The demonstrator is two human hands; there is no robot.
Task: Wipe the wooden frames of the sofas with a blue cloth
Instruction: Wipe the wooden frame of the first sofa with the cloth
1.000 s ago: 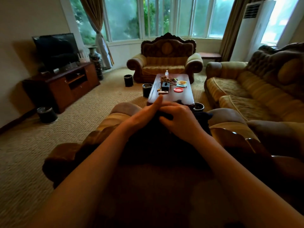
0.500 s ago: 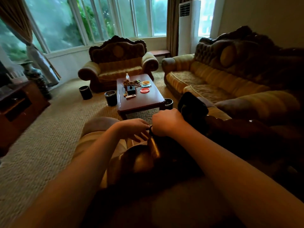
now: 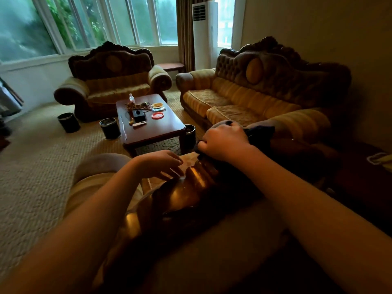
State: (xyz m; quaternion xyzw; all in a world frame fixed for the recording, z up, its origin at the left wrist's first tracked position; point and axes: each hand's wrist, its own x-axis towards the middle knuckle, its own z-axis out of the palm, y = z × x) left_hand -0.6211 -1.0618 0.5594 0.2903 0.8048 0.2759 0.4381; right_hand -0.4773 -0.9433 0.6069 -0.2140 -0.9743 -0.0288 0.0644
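Along the carved frame (image 3: 191,185) of the near sofa, the right hand (image 3: 224,143) has slid rightward, clamped on the cloth (image 3: 259,132). The left hand (image 3: 161,164) has let go, fingers loosely spread on the wood. Wiping seems to be advancing along this crest.

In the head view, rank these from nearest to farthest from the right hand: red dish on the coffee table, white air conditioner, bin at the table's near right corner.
From the right hand:
1. Bin, just left of the hand, at the table corner.
2. Red dish, on the coffee table, farther left.
3. White air conditioner, standing at the far wall by the window.
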